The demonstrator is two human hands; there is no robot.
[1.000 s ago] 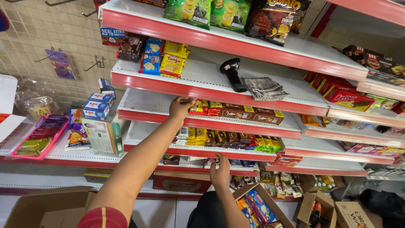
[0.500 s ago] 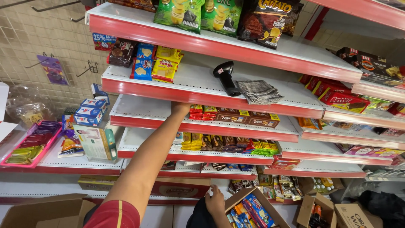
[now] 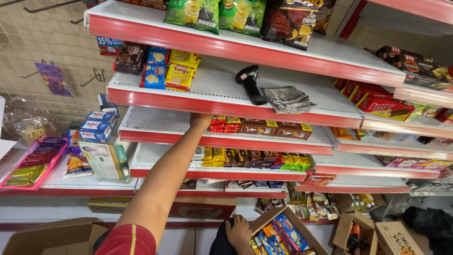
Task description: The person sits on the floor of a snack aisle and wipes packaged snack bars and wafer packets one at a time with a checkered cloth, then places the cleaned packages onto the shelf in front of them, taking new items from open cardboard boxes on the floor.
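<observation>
My left hand (image 3: 200,120) reaches up under the second shelf's red edge (image 3: 188,103), onto the third shelf (image 3: 155,123), beside a row of small red and brown snack packs (image 3: 245,125). Its fingers are hidden behind the shelf edge, so what it holds cannot be seen. My right hand (image 3: 238,231) is low, at the near edge of an open cardboard box (image 3: 273,217) filled with colourful snack packets (image 3: 289,229), fingers spread on the rim and holding nothing.
A black barcode scanner (image 3: 249,84) and a folded checked cloth (image 3: 288,98) lie on the second shelf. Wafer packs (image 3: 180,71) sit at its left. Crisp bags (image 3: 236,14) hang on top. Open boxes (image 3: 358,231) stand on the floor, one (image 3: 47,236) at the left.
My right hand dropped from the lower shelf down to the box of snacks. My left hand pushed deeper under the shelf edge. The view shifted slightly.
</observation>
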